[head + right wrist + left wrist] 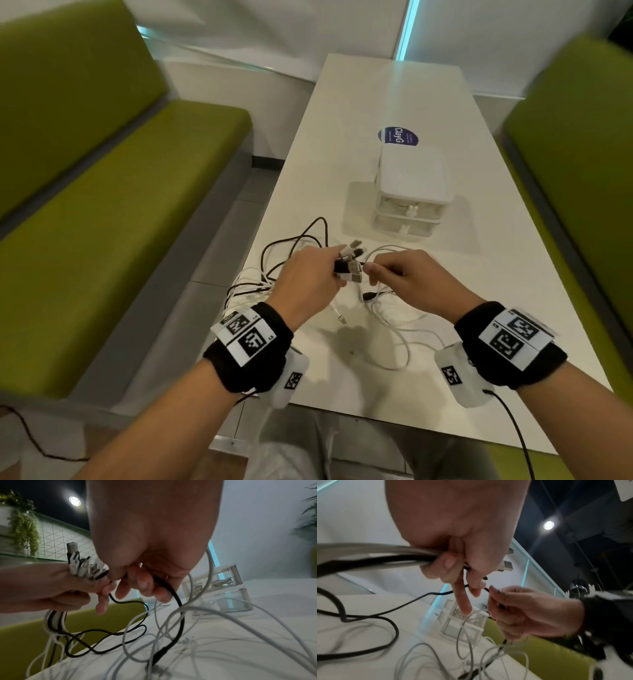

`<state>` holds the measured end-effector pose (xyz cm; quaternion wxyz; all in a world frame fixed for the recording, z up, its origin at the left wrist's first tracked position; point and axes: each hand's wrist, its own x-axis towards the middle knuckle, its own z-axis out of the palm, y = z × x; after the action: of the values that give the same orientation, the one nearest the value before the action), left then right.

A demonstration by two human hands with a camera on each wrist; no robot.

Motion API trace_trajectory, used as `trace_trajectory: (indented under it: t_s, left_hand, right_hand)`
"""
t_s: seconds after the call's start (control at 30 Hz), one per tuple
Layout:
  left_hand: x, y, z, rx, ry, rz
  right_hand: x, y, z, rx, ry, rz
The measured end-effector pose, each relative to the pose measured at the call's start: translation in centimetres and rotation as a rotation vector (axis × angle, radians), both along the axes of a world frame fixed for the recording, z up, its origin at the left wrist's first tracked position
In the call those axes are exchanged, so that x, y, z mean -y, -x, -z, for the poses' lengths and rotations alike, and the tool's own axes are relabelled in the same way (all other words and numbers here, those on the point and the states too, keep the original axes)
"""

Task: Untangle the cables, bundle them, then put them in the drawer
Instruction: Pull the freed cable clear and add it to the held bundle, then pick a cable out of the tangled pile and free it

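Observation:
Black and white cables (284, 270) lie tangled on the white table (394, 102) near its front edge. My left hand (308, 277) grips a bunch of cable ends, their plugs (351, 262) sticking out toward the right; the plugs (82, 566) fan upward in the right wrist view. My right hand (404, 274) pinches a thin black cable (173, 593) right beside the left fingers. The same black cable (436, 593) runs between both hands in the left wrist view. A small white two-drawer box (412, 192) stands behind the hands, both drawers closed.
Green benches (102, 205) flank the table on both sides, the right bench (575, 154) close to the table edge. A round blue sticker (397, 136) lies behind the drawer box. Loose white cable loops (400, 342) spread between my wrists.

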<state>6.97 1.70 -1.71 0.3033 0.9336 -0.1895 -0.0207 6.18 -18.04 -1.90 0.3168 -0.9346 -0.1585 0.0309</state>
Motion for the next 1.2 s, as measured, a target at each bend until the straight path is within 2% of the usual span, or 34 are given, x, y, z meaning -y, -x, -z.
trace_trajectory:
  t_s: [0.1, 0.2, 0.27, 0.43, 0.63, 0.77, 1.03, 1.2]
  left_hand:
    - [-1.3, -0.6, -1.1, 0.045, 0.261, -0.146]
    - [-3.5, -1.6, -2.6, 0.054, 0.576, -0.361]
    - [-5.0, -2.5, -3.4, 0.064, 0.619, -0.471]
    - [-5.7, -2.7, -2.8, 0.055, 0.401, -0.413]
    - [-8.4, -4.3, 0.0, 0.095, 0.202, -0.505]
    - [-9.8, -4.0, 0.4, 0.160, 0.173, -0.561]
    - [-18.0, -6.0, 0.5, 0.330, 0.175, -0.772]
    - [-20.8, -6.9, 0.3, 0.387, 0.090, -0.830]
  right_hand:
    - [-0.2, -0.1, 0.7, -0.001, -0.012, 0.075]
    - [0.4, -0.2, 1.3, -0.107, -0.034, 0.148]
    - [1.0, 0.0, 1.5, -0.147, -0.058, 0.161]
    - [0.2, -0.2, 0.9, -0.165, -0.031, 0.152]
    - [-2.4, -1.3, 1.6, -0.119, 0.121, 0.099]
    - [-5.8, -2.6, 1.7, -0.082, 0.087, 0.050]
    - [-8.0, -3.4, 3.7, -0.144, 0.492, -0.061]
    - [-8.0, -3.6, 4.7, -0.226, 0.529, -0.084]
